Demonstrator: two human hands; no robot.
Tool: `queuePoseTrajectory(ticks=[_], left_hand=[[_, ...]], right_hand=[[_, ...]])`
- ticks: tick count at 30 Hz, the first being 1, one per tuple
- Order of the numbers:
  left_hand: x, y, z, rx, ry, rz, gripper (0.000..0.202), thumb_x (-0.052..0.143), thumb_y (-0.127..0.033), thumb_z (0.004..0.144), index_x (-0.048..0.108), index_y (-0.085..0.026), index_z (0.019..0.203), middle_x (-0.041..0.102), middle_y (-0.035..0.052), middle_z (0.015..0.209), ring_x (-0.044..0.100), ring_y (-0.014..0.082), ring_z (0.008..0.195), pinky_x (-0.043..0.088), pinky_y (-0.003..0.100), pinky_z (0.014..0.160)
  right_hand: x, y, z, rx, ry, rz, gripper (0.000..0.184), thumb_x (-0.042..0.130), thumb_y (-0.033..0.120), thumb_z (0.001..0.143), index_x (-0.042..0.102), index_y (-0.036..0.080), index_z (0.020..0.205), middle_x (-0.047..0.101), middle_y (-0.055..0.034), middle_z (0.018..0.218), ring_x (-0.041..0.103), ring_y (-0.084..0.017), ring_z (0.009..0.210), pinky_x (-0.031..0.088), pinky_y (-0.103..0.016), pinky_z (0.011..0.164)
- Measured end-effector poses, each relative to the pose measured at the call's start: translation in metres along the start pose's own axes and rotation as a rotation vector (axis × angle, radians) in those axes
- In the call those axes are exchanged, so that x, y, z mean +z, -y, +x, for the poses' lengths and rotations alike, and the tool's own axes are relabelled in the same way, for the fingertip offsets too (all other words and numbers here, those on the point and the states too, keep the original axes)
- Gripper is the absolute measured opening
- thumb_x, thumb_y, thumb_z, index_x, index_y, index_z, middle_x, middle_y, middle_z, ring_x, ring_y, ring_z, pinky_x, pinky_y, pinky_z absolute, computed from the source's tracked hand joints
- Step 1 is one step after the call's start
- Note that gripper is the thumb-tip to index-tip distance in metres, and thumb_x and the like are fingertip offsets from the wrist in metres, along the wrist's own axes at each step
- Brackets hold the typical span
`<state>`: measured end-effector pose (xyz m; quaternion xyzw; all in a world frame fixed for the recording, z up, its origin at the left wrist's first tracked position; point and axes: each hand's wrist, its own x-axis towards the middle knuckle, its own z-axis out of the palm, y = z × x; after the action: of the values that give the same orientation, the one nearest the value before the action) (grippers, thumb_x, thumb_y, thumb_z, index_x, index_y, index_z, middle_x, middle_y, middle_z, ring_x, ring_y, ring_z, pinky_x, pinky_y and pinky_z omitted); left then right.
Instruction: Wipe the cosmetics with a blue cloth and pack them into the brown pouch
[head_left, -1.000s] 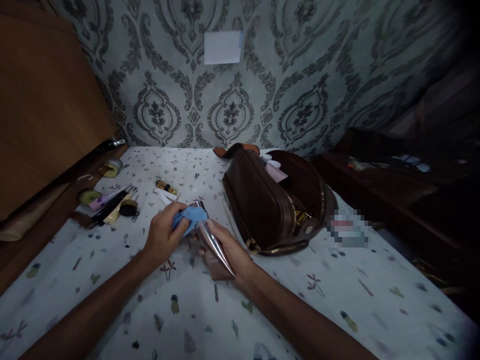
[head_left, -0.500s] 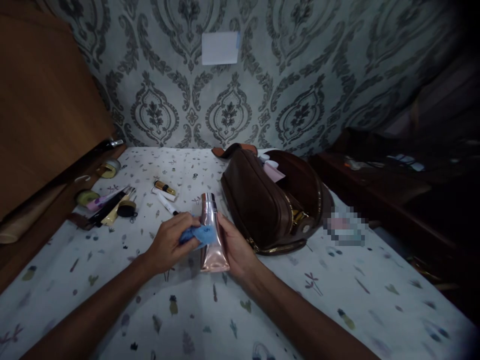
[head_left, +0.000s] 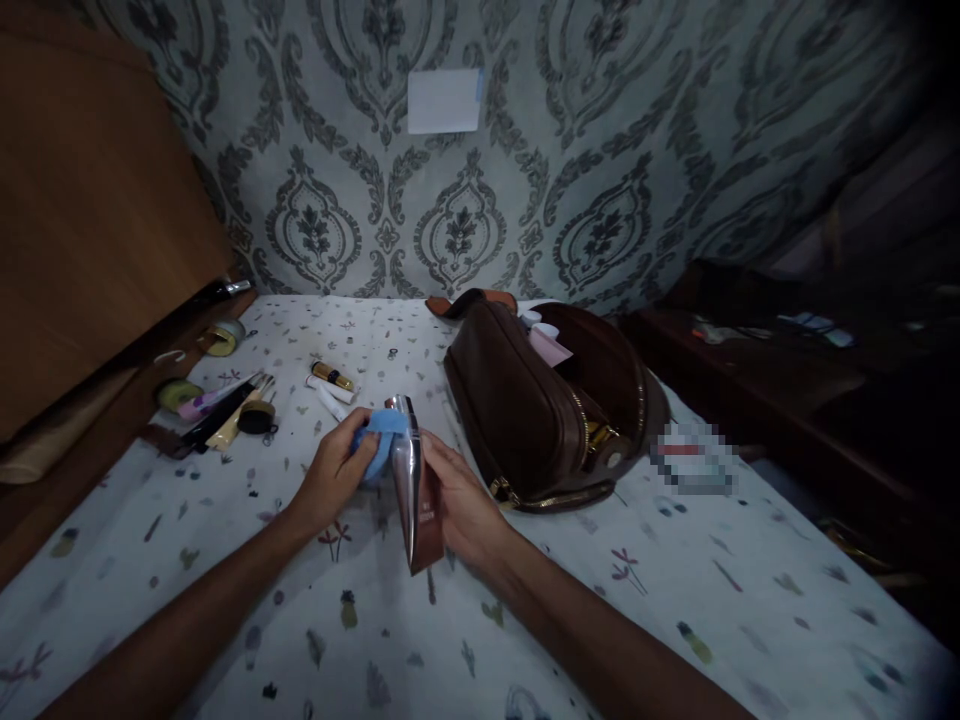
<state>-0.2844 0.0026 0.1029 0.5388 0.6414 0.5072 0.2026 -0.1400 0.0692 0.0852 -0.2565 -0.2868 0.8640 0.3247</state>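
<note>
A shiny rose-pink squeeze tube [head_left: 415,500] is gripped in my right hand [head_left: 465,500], its capped end pointing away from me and its flat end toward me. My left hand [head_left: 334,470] is closed on a blue cloth [head_left: 384,440], which presses against the tube near the cap. Just right of my hands lies a brown leather bag [head_left: 510,400], unzipped, with a pink item [head_left: 550,347] and white-topped containers showing inside.
On the left of the patterned sheet [head_left: 390,640] lie cosmetic tubes [head_left: 221,415], a round dark-lidded jar [head_left: 256,417] and a gold-and-black tube [head_left: 331,376]. A wooden panel [head_left: 97,190] stands at left. A blurred-out item [head_left: 694,460] is right of the bag.
The tube has turned in my right hand, so its side and printed face now show. My left hand has moved the blue cloth up toward the cap.
</note>
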Motion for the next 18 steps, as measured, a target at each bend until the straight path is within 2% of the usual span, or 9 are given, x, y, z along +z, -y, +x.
queuePoseTrajectory(ticks=[3, 6, 9, 12, 15, 18], left_hand=[[0.004, 0.005, 0.001, -0.086, 0.033, -0.224, 0.043, 0.049, -0.050, 0.092, 0.060, -0.019, 0.119, 0.068, 0.0034, 0.094, 0.061, 0.0179, 0.080, 0.053, 0.029, 0.072], [0.006, 0.004, 0.000, -0.174, 0.081, -0.384, 0.052, 0.054, -0.053, 0.090, 0.056, -0.019, 0.129, 0.068, 0.0025, 0.087, 0.059, 0.0156, 0.066, 0.053, 0.028, 0.061], [0.006, 0.000, -0.002, -0.216, 0.085, -0.431, 0.051, 0.054, -0.058, 0.090, 0.059, -0.018, 0.121, 0.062, -0.0018, 0.070, 0.052, 0.0116, 0.049, 0.047, 0.025, 0.047], [0.007, -0.003, -0.002, -0.236, 0.089, -0.407, 0.050, 0.052, -0.061, 0.089, 0.060, -0.017, 0.113, 0.055, -0.0054, 0.059, 0.044, 0.0092, 0.039, 0.039, 0.023, 0.037], [0.007, -0.003, -0.002, -0.241, 0.070, -0.345, 0.045, 0.051, -0.058, 0.090, 0.061, -0.017, 0.106, 0.052, -0.0061, 0.058, 0.044, 0.0095, 0.039, 0.038, 0.023, 0.037], [0.006, 0.000, -0.003, -0.188, 0.022, -0.238, 0.040, 0.049, -0.053, 0.093, 0.063, -0.017, 0.105, 0.058, -0.0032, 0.067, 0.050, 0.0111, 0.049, 0.044, 0.023, 0.046]], right_hand=[[0.000, 0.000, -0.002, 0.040, 0.018, 0.018, 0.054, 0.090, 0.040, 0.062, 0.067, 0.025, 0.110, 0.072, 0.0047, 0.074, 0.064, -0.012, 0.061, 0.049, -0.021, 0.058], [-0.001, -0.003, -0.002, 0.093, 0.058, 0.002, 0.060, 0.088, 0.040, 0.067, 0.059, 0.028, 0.119, 0.069, 0.0060, 0.069, 0.064, -0.013, 0.056, 0.048, -0.022, 0.052], [0.000, -0.007, -0.005, 0.107, 0.127, -0.025, 0.056, 0.084, 0.047, 0.071, 0.058, 0.027, 0.117, 0.070, 0.0048, 0.069, 0.066, -0.015, 0.056, 0.051, -0.024, 0.052], [0.004, -0.008, -0.009, 0.122, 0.173, -0.045, 0.049, 0.080, 0.057, 0.072, 0.063, 0.023, 0.103, 0.070, 0.0027, 0.072, 0.066, -0.014, 0.057, 0.053, -0.025, 0.054], [0.008, -0.007, -0.013, 0.136, 0.196, -0.025, 0.046, 0.085, 0.051, 0.068, 0.063, 0.023, 0.097, 0.071, 0.0035, 0.074, 0.064, -0.012, 0.057, 0.052, -0.023, 0.054], [0.010, -0.006, -0.015, 0.155, 0.180, 0.006, 0.048, 0.089, 0.045, 0.065, 0.064, 0.024, 0.100, 0.070, 0.0051, 0.073, 0.062, -0.011, 0.057, 0.051, -0.022, 0.054]])
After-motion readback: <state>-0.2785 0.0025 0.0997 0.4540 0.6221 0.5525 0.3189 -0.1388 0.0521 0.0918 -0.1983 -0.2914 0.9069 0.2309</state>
